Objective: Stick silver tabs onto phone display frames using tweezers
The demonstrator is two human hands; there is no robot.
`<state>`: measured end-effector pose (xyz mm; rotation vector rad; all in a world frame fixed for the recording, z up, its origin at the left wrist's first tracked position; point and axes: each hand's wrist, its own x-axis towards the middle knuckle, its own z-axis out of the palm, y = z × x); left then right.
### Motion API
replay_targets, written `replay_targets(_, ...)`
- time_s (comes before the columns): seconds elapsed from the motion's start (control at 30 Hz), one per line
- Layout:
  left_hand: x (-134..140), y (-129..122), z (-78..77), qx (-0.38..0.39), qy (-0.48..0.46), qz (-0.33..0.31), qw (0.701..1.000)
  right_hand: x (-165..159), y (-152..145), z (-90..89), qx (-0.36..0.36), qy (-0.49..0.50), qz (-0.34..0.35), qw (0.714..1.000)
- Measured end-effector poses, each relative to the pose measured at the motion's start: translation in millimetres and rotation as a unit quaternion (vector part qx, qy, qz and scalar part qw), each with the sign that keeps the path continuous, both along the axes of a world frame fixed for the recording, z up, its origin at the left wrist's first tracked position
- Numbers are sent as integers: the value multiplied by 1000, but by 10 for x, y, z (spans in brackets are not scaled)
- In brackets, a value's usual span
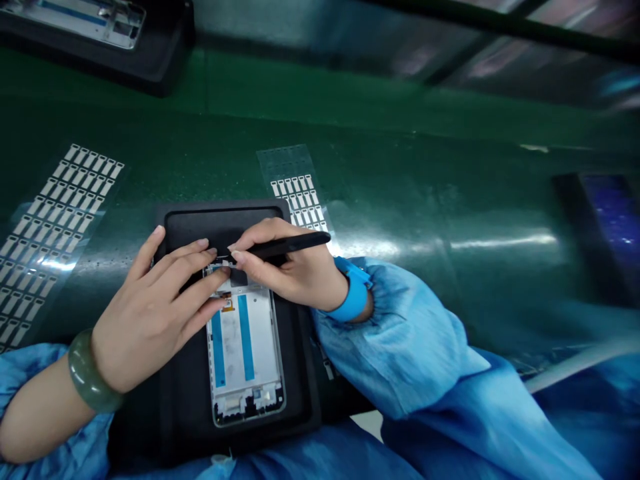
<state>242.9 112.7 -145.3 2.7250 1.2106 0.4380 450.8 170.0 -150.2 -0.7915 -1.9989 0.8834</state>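
Closest to the camera, along the near side of the black tray [301, 373], folds of a blue gown [295, 457], with a puffed right sleeve [400, 333] to the tray's right. Inside the tray, lying flat and lengthwise, an open phone frame [263, 333] with two blue strips [246, 337] on its pale inner face. Over the tray's left side, the left hand [150, 313], palm down with fingers loosely splayed, some fingertips at the far end of the frame; firmness of contact there impossible to tell. On the same arm, a green bangle [90, 377]. Over the tray's far right part, the right hand [310, 273], pinching a slim black tool [300, 241] between thumb and fingers, tip close to the left fingertips; around the wrist, a bright blue band [356, 293]. Left of the tray, on the green tabletop [425, 193], a long clear sheet of white labels [60, 220]. Just beyond the tray's far right corner, a smaller label sheet [300, 200]. Well beyond the tray, to the left, a second black tray [173, 53] bearing another frame [75, 20]. Far right of the tray, a blurred purple panel [610, 220].
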Motion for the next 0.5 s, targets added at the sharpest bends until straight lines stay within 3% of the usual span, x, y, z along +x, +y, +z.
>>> replay_targets(0.13,6,0,-15,3,14,7,1000,-11,-24,-8,35,-8,13,999)
replay_targets(0.33,17,-1,-35,1,17,12,1000,56,-62,0,158,-79,80,981)
replay_targets(0.4,22,-2,-31,-2,17,16,1000,81,-62,-3,146,-64,73,985)
replay_targets(0.5,32,-2,-20,-5,14,17,1000,94,-60,-7,55,17,0,998)
